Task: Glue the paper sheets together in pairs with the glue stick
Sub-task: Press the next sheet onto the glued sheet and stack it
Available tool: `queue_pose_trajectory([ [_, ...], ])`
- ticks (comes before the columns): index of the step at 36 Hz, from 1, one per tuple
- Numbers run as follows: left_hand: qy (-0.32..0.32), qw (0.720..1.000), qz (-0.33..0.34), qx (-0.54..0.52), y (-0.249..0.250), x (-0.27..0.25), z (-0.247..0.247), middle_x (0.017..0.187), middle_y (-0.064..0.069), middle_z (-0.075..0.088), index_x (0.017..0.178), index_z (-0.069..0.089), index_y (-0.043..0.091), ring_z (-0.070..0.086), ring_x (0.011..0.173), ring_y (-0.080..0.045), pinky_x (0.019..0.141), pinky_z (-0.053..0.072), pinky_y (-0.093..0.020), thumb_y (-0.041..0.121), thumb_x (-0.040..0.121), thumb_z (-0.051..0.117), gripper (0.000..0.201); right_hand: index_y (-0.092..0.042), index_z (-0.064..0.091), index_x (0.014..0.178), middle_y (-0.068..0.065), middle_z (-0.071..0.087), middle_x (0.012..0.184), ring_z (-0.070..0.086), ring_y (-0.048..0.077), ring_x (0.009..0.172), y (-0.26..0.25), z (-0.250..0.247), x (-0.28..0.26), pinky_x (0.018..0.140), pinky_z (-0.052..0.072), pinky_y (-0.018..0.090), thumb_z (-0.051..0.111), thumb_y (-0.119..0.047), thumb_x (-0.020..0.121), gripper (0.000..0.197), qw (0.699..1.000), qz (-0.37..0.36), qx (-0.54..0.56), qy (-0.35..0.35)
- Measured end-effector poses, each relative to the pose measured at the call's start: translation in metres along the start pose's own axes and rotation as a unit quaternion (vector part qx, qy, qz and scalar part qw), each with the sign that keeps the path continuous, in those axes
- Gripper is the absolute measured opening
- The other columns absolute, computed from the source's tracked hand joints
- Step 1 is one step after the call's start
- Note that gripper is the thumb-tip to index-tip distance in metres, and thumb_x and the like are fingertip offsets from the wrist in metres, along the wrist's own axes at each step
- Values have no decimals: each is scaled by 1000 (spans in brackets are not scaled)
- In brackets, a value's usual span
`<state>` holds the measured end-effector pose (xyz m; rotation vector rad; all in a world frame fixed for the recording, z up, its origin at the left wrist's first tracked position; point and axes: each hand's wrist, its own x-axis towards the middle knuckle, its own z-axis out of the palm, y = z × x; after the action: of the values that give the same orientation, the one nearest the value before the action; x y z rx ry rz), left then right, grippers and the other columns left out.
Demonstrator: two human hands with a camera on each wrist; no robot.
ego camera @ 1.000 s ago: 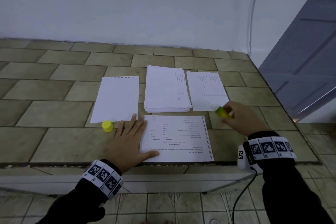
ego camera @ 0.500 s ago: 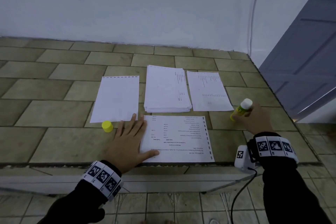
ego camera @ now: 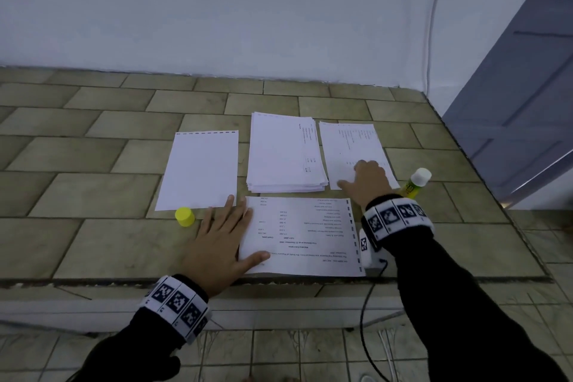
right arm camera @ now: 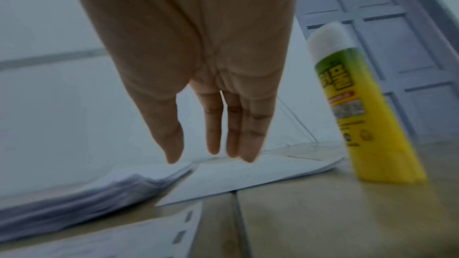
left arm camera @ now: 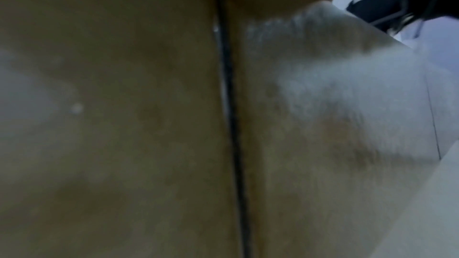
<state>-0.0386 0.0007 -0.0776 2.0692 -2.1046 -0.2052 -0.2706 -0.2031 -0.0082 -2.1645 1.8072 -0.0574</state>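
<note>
Left hand (ego camera: 222,237): flat, fingers spread, pinning near printed sheet (ego camera: 302,236), likely for gluing. Right hand (ego camera: 367,180): fingers straight, together, empty, over right sheet (ego camera: 347,146), probably its partner. Glue stick (ego camera: 415,183): upright, uncapped, right of sheet; yellow cap (ego camera: 184,216) left.

A plain home corner: tiled ledge (ego camera: 93,245), white wall (ego camera: 217,9), panelled door (ego camera: 527,102).

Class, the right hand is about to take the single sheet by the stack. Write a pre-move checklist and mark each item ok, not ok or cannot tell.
1. Right hand free, fingers straight: ok.
2. Glue stick set down upright, clear of the hand: ok.
3. Left hand flat on the printed sheet: ok.
4. Glue spread on that sheet: cannot tell.
5. Single sheet apart from the stack: ok.
6. Yellow cap off the papers: ok.
</note>
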Motion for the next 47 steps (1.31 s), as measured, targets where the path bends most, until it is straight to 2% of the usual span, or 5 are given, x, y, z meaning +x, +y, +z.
queue_pose_trajectory([
  [6,-9,1000,-13,-10,0,0,-2,162,5,-2,156,16,17,-16,149,-12,121,-5,-42,76,86,-11,95,-2,40,133,20,44,135,44,37,126,2,8,22,100,43,43,62,-53,87,72,997,48,-45,-45],
  [17,-12,999,-19,-26,3,0,-5,162,5,-4,156,10,17,-18,148,-9,120,-10,-38,77,83,-15,97,-1,58,108,16,61,113,58,31,103,7,3,29,73,39,30,50,-39,98,40,999,34,-26,-30],
  [24,14,999,-14,-41,0,0,-1,163,4,2,156,15,17,-12,150,-10,121,-6,-38,76,89,-4,91,0,55,124,18,59,125,55,33,114,9,-1,29,86,43,32,52,-31,97,41,998,46,45,-2],
  [33,37,997,-6,-69,0,-2,-1,163,5,4,155,18,19,-9,150,-9,122,0,-41,76,90,3,87,-10,58,86,8,58,82,52,26,75,12,-21,34,52,30,24,56,-20,85,11,985,29,127,109],
  [47,77,990,-4,-118,-4,-1,0,162,5,13,154,23,18,-4,150,-8,121,16,-49,69,95,18,78,-18,66,109,4,57,118,49,22,115,-7,-47,-10,92,29,24,70,-24,84,27,932,-210,208,211],
])
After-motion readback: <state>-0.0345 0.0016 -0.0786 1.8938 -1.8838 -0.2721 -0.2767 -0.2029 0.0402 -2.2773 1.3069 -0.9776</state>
